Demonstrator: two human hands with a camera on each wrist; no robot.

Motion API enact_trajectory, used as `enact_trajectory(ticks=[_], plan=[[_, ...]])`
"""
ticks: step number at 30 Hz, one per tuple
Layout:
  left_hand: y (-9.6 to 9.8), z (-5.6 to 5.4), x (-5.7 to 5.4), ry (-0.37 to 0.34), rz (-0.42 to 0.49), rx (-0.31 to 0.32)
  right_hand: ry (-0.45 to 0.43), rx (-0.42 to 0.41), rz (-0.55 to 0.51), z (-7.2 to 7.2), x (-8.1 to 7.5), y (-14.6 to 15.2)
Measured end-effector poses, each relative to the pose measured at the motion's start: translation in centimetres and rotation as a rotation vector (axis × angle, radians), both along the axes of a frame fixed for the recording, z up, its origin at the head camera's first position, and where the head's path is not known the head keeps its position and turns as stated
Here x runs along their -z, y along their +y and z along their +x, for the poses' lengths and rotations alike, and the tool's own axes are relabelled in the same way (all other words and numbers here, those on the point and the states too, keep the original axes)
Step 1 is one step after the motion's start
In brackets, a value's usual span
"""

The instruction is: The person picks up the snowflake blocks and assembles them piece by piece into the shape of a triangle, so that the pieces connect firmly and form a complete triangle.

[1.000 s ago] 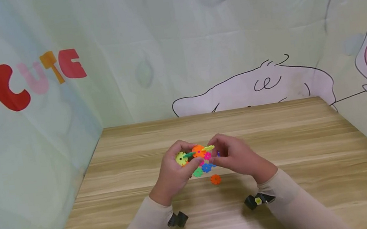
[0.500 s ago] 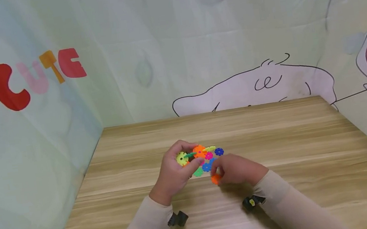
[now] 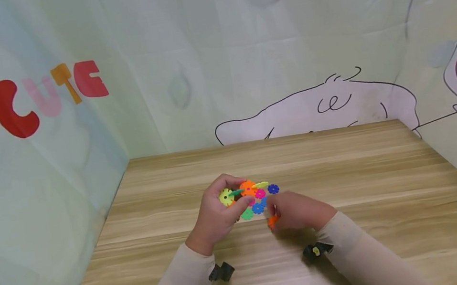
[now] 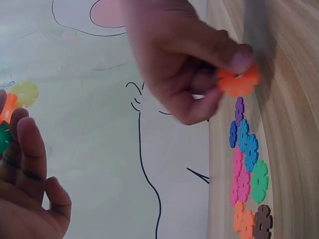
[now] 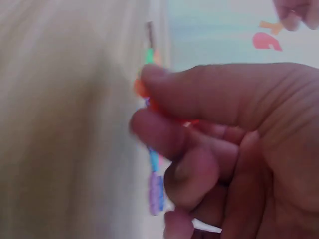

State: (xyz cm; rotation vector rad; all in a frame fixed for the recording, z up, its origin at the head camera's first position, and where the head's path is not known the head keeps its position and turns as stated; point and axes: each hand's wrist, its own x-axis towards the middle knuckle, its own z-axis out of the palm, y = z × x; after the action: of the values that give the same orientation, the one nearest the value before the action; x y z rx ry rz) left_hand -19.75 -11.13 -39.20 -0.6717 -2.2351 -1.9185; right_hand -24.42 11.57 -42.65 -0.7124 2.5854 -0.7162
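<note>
In the head view, my left hand (image 3: 219, 218) holds several joined plastic snowflake discs. A yellow disc (image 3: 225, 197), a green disc (image 3: 236, 193), an orange disc (image 3: 248, 188) and a pale yellow disc (image 3: 262, 185) show at its fingers. My right hand (image 3: 300, 211) pinches a separate orange snowflake disc (image 4: 239, 82) between thumb and finger. The left wrist view has that disc raised off the tabletop; in the right wrist view my thumb and fingers hide most of it.
Loose snowflake discs lie between the hands: a dark blue disc (image 3: 273, 188), a green disc (image 3: 246, 214), a blue disc (image 3: 257, 208), plus pink, purple, orange and brown ones. The wooden table (image 3: 164, 180) meets a printed cloth backdrop (image 3: 153, 99) at the back and sides.
My right hand left the joined discs, came down toward me and took the loose orange disc off the table. It now has it slightly raised and tilted. My left hand stayed in place.
</note>
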Motion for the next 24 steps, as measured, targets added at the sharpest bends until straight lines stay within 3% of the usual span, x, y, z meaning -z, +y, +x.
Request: enact_trajectory(ticks=[6, 10, 15, 24], plan=[[-0.2, 0.0, 0.0, -0.035, 0.018, 0.016, -0.036, 0.039, -0.405, 0.3, -3.3, 1.3], [-0.3, -0.1, 0.0, -0.038, 0.017, 0.007, -0.022, 0.052, -0.602, 1.1, -5.5, 2.2], [-0.5, -0.1, 0.0, -0.025, 0.013, -0.001, 0.007, 0.067, -0.706, 1.8, -6.8, 2.7], [-0.2, -0.1, 0.0, 0.017, 0.032, 0.025, -0.003, 0.071, -0.764, 2.4, -7.4, 3.0]])
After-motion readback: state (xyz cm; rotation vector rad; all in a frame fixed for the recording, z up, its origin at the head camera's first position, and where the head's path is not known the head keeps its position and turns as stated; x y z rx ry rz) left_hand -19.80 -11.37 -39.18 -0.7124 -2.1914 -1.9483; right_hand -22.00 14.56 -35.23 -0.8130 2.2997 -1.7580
